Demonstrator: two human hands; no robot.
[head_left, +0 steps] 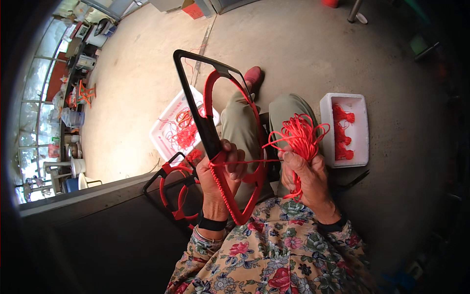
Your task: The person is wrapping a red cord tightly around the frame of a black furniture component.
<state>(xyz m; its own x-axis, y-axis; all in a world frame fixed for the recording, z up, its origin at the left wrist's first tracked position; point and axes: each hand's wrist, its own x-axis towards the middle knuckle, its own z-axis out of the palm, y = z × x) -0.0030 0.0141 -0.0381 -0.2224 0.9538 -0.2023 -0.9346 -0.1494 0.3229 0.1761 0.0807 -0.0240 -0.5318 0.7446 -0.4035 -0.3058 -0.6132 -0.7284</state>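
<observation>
Flowered cloth [279, 255] of the person's smock spreads closest, its sleeves reaching toward dark bands [212, 224] at both wrists. Just beyond, the left hand [224, 169] is curled around the side of a black frame [208, 134], gripping it where tight red coils begin to cover the lower bar. That frame stands tilted over the lap, with a curved red piece inside it. Beside it, the right hand [307, 179] clenches a bundle of red cord [301, 137], thumb pressed to the strands, loops fanning out above the fist; one strand [257, 161] runs straight across to the frame. To the left, another black-and-red frame [179, 214] sits by a dark surface [112, 235]. Further out I see a white box [157, 134] of tangled red cord, and, on the right, a white tub [363, 132] holding red bunches on the concrete floor [303, 59]. Farthest off, assorted clutter [87, 61] lines the windows [30, 115].
</observation>
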